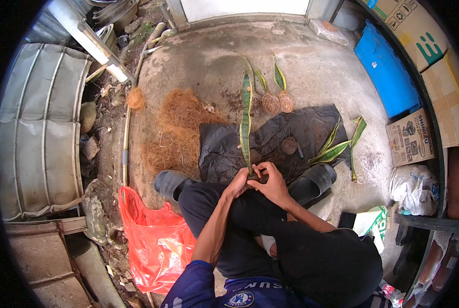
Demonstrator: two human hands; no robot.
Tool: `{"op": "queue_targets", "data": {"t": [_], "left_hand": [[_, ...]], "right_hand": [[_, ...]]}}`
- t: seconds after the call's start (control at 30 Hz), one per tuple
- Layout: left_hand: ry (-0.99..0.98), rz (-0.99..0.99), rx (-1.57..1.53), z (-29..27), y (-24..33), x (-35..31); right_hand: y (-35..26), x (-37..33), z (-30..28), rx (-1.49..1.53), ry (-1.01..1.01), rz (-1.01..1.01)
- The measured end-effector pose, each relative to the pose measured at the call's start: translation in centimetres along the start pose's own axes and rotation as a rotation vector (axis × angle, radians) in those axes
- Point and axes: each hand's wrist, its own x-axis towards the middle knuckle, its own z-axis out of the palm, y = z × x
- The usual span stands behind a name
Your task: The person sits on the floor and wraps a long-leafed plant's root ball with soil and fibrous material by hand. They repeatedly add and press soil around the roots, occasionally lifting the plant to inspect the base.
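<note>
Brown printed carton (410,137) right of blue board (388,69)

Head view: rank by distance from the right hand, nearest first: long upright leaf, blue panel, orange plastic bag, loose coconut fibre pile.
1. Long upright leaf: its base sits right at the right hand, between both hands.
2. Loose coconut fibre pile: ahead, to the left.
3. Orange plastic bag: near left, beside the knee.
4. Blue panel: far right, ahead.

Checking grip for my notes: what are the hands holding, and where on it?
Both the left hand and right hand clasp the base of a long upright striped leaf, around its dark root clump.
</note>
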Motion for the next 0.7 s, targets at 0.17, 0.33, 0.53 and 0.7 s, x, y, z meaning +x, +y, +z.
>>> {"op": "queue_targets", "data": {"t": [0.17, 0.33, 0.53, 0.7], "left_hand": [[-0.002, 0.021, -0.074, -0.4, -1.0, 0.5], [-0.043, 0.072, -0.14, -1.1, -1.7, 0.7], [0.057, 0.196, -0.036, -0.2, -1.5, -0.6], [0.089, 0.202, -0.049, 1.6, -0.4, -2.6]], "right_hand": [[0.1, -0.3, -0.2, 0.091, 0.026, -0.025], [-0.6, 0.0, -1.0, 0.221, 0.133, -0.095], [-1.3, 0.1, -2.4, 0.285, 0.066, -0.085], [-3.9, 0.4, -5.2, 0.28, -0.12, -0.106]]}}
